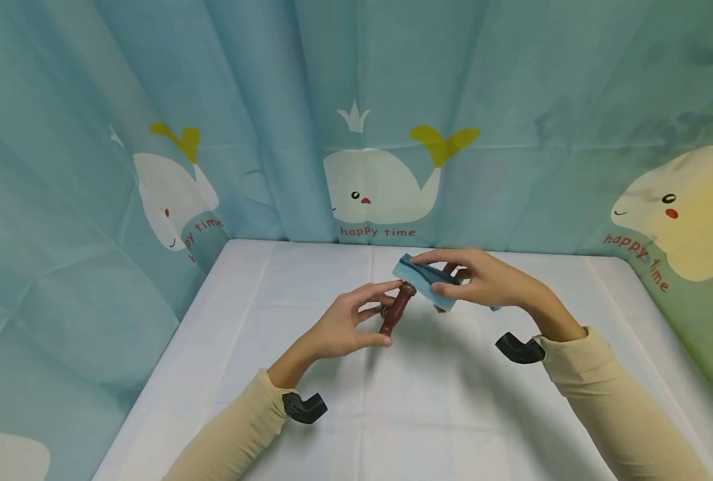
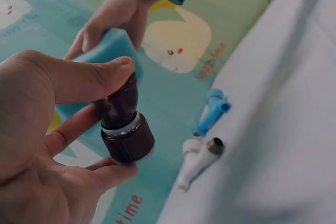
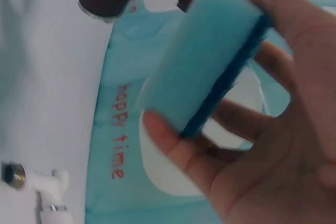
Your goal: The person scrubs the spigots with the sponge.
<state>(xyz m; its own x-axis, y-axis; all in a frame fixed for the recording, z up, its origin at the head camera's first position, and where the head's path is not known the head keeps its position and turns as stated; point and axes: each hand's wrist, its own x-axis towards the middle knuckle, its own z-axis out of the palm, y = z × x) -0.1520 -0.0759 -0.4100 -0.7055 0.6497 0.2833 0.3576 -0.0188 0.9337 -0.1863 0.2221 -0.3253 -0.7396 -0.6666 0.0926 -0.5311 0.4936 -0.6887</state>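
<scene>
Here I am above the white worktop, nearer its far edge: my left grip pinches a glossy dark red-brown tubular fitting, thumb at its near end. Its long axis slants, far end pointing rightward and toward that edge. My right grip pinches a two-tone blue rectangular sponge right beside it.

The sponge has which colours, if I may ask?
The sponge is light blue with a dark blue layer, clearest in the right wrist view.
</scene>
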